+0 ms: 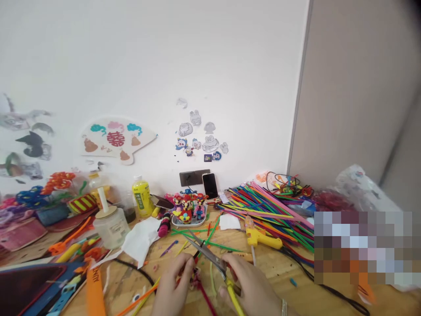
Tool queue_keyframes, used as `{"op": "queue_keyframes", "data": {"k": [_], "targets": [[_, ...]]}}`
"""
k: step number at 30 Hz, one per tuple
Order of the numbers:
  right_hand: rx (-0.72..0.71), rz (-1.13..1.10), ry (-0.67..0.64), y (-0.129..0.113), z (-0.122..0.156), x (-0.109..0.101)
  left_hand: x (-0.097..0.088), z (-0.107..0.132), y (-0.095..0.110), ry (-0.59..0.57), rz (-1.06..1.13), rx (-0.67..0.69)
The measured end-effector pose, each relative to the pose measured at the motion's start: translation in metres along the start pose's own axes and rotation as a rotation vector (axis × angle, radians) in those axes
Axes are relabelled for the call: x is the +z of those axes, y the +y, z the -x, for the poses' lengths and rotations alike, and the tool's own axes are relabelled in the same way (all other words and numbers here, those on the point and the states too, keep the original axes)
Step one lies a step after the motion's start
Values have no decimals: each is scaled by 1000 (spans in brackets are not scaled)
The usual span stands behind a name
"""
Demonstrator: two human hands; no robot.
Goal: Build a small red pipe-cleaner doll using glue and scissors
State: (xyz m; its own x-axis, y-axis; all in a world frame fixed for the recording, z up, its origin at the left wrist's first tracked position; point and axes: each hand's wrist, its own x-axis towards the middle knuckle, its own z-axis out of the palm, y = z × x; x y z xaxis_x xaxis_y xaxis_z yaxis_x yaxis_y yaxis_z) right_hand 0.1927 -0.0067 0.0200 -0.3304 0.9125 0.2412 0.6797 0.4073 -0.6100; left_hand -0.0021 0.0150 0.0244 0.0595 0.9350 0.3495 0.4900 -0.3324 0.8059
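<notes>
Behind the cluttered wooden table [276, 272] rose a white wall [230, 66], with a fan cut-out [112, 140] and a cluster of stickers [210, 144] stuck to it. Close to the near edge, two bare hands were at work. On the left hand [176, 281], thumb and forefinger were drawn together, pinching a small pink piece [195, 279] between the two hands; its remaining fingers were curled beneath, mostly out of my sight. From that piece a dark pink stem [206, 299] ran down toward the person. On the right hand [248, 285], which wore a bracelet [284, 307] at the wrist, the fingers were closed round the yellow handles of the scissors [210, 255], the forefinger lying up near the pivot. The blades pointed away and to the left, passing above the piece; whether they touched it, I could not tell.

Just beyond the blades lay green pipe cleaners, and past those stood a tray [190, 224] of little figures [187, 208], with a phone [210, 186] leaning upright behind. Off to the right lay a yellow glue gun [265, 239], near a great heap of coloured stems [266, 206]. Leftward, a crumpled tissue [141, 241] lay beside a jar [112, 228], and a yellow bottle [142, 197] stood behind them.
</notes>
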Motion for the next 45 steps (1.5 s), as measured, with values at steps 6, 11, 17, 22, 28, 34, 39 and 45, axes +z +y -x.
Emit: {"op": "queue_keyframes", "data": {"k": [6,11,17,22,28,34,39,45], "targets": [[-7,-29,-11,0,5,-3,4,5,-2,26,-41,67],[-24,-53,-27,-1,5,-1,2,6,-3,65,-59,81],[-2,-10,-62,-4,5,0,-4,10,-4,116,-83,91],[16,-2,-90,-9,6,0,-6,12,-2,127,-91,108],[29,8,-93,-9,7,1,-5,14,0,108,-115,137],[18,0,-96,-5,6,4,-5,15,0,84,-117,137],[11,-4,-89,-5,6,5,-5,16,-4,70,-122,129],[18,-7,-79,-7,7,5,-5,16,-4,101,-119,133]]}}
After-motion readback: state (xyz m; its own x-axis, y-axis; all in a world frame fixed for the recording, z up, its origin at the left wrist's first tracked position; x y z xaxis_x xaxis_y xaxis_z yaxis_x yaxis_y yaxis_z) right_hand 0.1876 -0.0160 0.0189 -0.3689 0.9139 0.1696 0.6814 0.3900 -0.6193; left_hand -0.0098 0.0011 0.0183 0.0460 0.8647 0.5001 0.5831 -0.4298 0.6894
